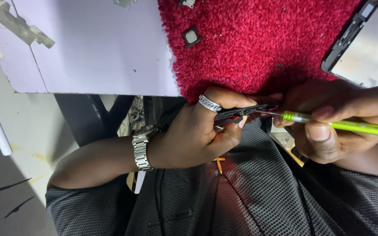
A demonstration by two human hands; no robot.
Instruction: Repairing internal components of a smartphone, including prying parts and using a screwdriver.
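Note:
My left hand (202, 131) grips a thin black flat part (241, 112), seen edge-on, between thumb and fingers; a silver ring sits on one finger and a metal watch on the wrist. My right hand (342, 118) holds a green-handled precision screwdriver (351, 126), its metal tip touching the right end of the black part. Both hands hover over my lap, just in front of the table edge.
A red fuzzy mat (250, 48) covers the table, with a small square black component (192, 37) on it. A phone screen assembly (368, 48) lies at the upper right. A pale lilac sheet (92, 48) covers the table's left part.

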